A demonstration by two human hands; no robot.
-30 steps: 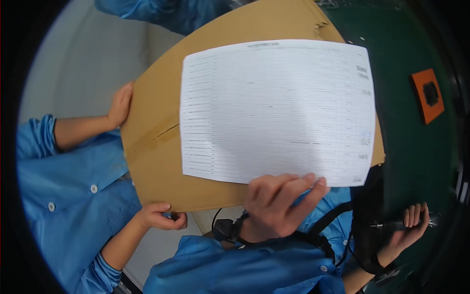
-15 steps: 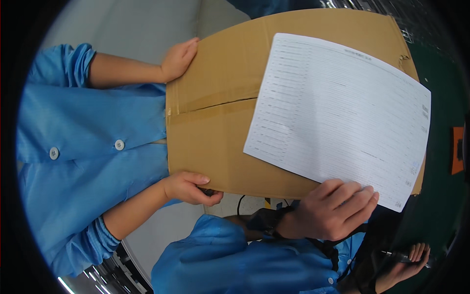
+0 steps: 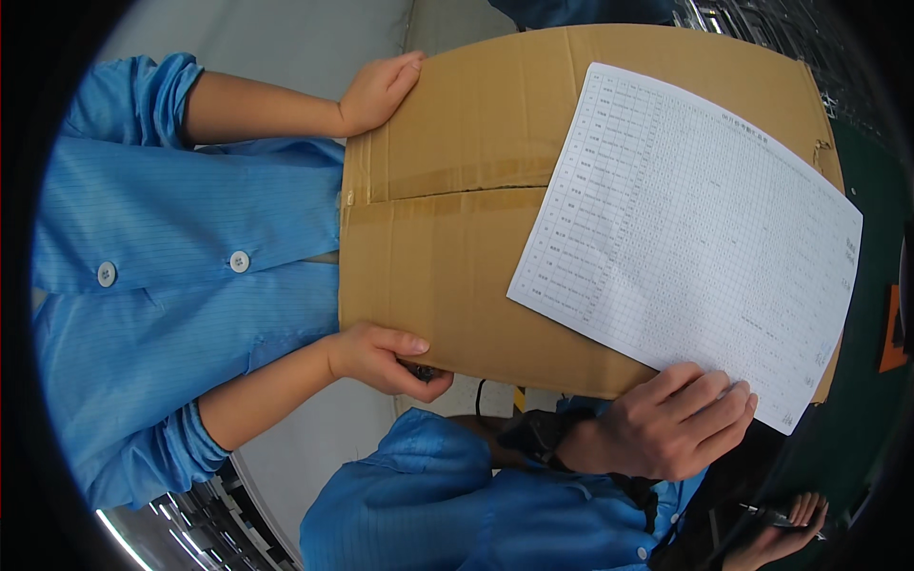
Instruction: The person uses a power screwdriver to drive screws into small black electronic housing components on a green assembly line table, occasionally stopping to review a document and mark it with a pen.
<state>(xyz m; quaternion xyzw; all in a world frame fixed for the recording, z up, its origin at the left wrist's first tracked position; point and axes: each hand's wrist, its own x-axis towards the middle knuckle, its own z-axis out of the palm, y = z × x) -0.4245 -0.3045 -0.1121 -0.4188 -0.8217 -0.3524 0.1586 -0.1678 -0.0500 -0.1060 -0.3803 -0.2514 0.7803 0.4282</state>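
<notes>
My left hand [image 3: 678, 421] has curled fingers at the near edge of a printed sheet of paper [image 3: 695, 238], gripping it; the thumb is hidden. Small tables and handwritten marks cover the white sheet, which lies slanted on a brown cardboard box [image 3: 438, 271]. Down at the lower right, my right hand [image 3: 779, 535] is closed around a slim dark pen [image 3: 769, 515], partly in shadow. A co-worker in a blue jacket, on the left, holds the box by its two side edges with a far hand [image 3: 379, 93] and a near hand [image 3: 388, 360].
A dark green surface [image 3: 871, 181] runs along the right, with an orange piece [image 3: 893, 333] on it. Metal racks [image 3: 752, 29] stand at the far right, others at the lower left. A thin black cable hangs below the box.
The box and sheet have shifted right in view, the sheet also slightly downward. My left hand has moved with them, still at the sheet's edge. The pen stays in my right hand.
</notes>
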